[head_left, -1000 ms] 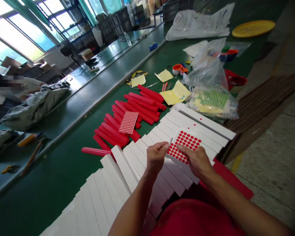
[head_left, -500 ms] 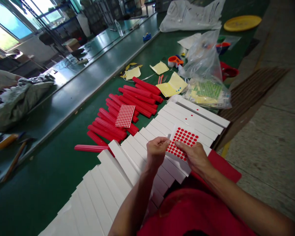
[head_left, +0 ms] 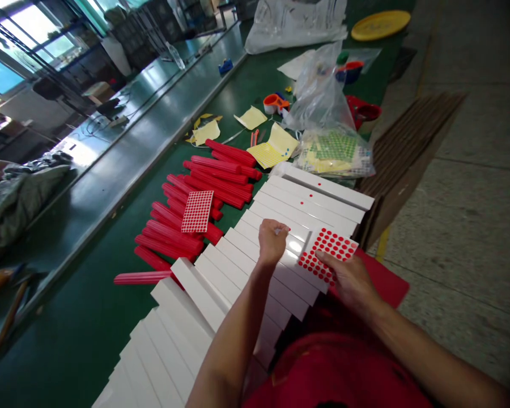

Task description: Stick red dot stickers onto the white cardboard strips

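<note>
My right hand (head_left: 352, 277) grips a white sheet of round red stickers (head_left: 326, 249), thumb on top. My left hand (head_left: 273, 241) is closed in a pinch, with a small red dot sticker (head_left: 288, 229) at the fingertips. Under both hands lies a row of long white boxes (head_left: 246, 243), overlapping side by side. Several boxes at the far end bear single red dots (head_left: 310, 196). A second sheet of red stickers (head_left: 198, 211) rests on a pile of red ribbed rods (head_left: 170, 235) to the left.
Beyond the boxes lie a clear plastic bag (head_left: 331, 147) with sticker sheets, yellow paper (head_left: 274, 147) and an orange tape dispenser (head_left: 275, 103). Flattened cardboard (head_left: 408, 147) stands at the table's right edge. A hammer (head_left: 8, 323) lies at far left.
My left hand has come away from the sticker sheet, moving up and left over the boxes with a red dot. The right hand still holds the sheet. The whole view has shifted slightly.
</note>
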Demonstrator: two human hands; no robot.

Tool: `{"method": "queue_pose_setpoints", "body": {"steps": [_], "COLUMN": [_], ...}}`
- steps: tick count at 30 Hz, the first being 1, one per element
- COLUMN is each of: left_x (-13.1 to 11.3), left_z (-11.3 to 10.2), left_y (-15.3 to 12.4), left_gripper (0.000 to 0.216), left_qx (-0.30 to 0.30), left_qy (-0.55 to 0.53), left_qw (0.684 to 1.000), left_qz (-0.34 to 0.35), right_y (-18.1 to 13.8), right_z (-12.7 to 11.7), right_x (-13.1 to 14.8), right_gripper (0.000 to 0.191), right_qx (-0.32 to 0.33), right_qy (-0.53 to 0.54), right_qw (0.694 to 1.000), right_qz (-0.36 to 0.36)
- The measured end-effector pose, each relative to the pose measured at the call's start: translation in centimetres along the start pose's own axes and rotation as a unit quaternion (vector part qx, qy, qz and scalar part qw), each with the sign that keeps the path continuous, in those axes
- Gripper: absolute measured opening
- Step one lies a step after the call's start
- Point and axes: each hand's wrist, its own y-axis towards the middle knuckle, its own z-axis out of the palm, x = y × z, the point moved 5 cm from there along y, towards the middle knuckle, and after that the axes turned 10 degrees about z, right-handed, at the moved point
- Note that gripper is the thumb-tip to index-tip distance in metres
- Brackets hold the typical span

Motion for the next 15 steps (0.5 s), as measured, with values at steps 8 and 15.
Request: {"method": "queue_pose_setpoints", "body": {"steps": [8, 15], "left_x": [-0.5, -0.1], "left_z": [4.7, 6.1], "left_y": [4.8, 5.6], "left_gripper": [0.011, 0.019], "left_qx": [0.02, 0.041], "left_qy": [0.091, 0.156], "left_qw": [0.995, 0.985], "left_qz": [0.03, 0.055], "right_y": [-0.3, 0.0], "right_z": [-1.2, -1.7], "right_x": [1.4, 1.8], "right_gripper": [0.025, 0.026], "right_qx": [-0.038, -0.04], "right_qy": [0.033, 0.048], "right_qw": [0.998, 0.997], "right_qz": [0.034, 0.045]}}
